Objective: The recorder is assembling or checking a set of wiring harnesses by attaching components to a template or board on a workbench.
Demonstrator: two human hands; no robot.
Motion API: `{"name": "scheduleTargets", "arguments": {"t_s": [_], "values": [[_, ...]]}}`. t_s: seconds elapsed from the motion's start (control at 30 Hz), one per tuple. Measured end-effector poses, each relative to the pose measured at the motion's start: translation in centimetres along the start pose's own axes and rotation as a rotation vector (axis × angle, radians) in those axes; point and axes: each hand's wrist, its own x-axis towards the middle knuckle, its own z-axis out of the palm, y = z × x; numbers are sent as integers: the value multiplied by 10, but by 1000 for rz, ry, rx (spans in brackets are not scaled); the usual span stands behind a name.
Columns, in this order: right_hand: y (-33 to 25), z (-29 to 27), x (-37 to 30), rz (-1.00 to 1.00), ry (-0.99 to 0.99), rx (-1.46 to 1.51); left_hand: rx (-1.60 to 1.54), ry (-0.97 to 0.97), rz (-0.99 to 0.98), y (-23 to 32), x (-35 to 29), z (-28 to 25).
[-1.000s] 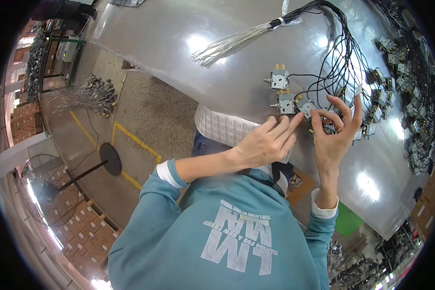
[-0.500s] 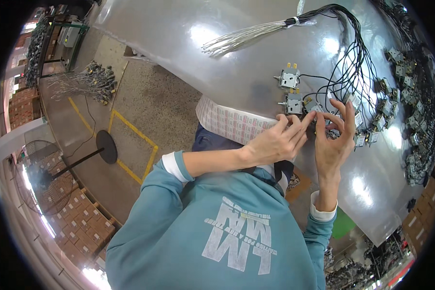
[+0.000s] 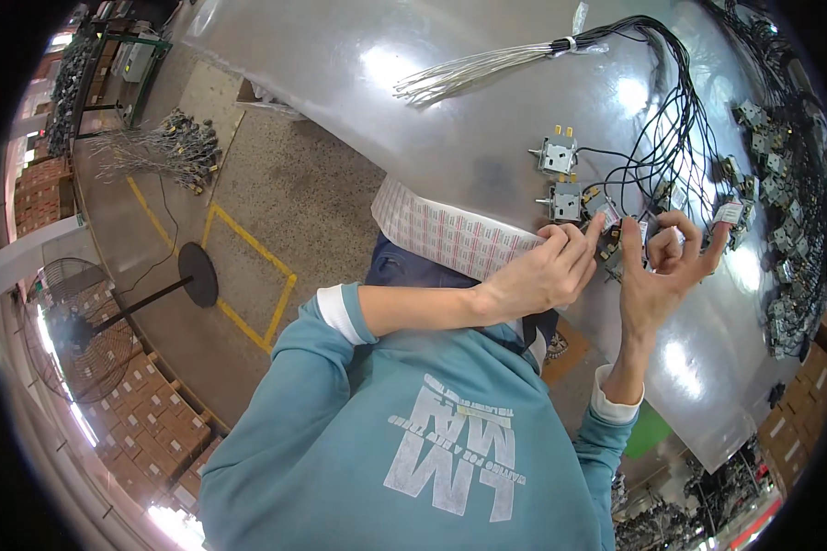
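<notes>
My left hand is closed at the right end of a long white sheet of small printed labels, its index finger stretched toward a small metal switch unit. The sheet hangs along the table's near edge; my hand hides the pinch. Just to the right, my right hand is raised with thumb and fingers apart. A small white-and-red label shows at its index fingertip; whether it sticks there I cannot tell. Two boxy metal switch units, one above the other, lie just beyond my left hand.
Black wires run from several units to a tied bundle with pale ends on the metal table. More wired units pile up at the right. A floor fan and stacked cartons stand at the left.
My right hand has moved right, away from my left hand, and its fingers have spread. My left hand has shifted slightly right and down. The label at the right index fingertip now shows.
</notes>
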Motion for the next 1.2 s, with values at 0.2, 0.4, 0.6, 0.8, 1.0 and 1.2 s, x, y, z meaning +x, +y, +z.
{"name": "scheduleTargets", "arguments": {"t_s": [0.2, 0.4, 0.6, 0.8, 1.0, 1.2], "values": [[-30, 18, -14, 362, -76, 196, -145, 58, -22, -15, -21, -18], [-50, 46, -22, 391, 36, 68, -202, 68, -92, -37, -53, -12], [-43, 61, -31, 331, 89, -144, -367, 125, -196, -37, -54, 8], [-45, 52, -28, 396, 65, -190, -307, 100, -140, -33, -49, 3], [-44, 54, -30, 356, 116, -216, -346, 150, -143, -24, -47, 6], [-42, 58, -31, 318, 129, -252, -370, 155, -139, -23, -47, 6]]}}
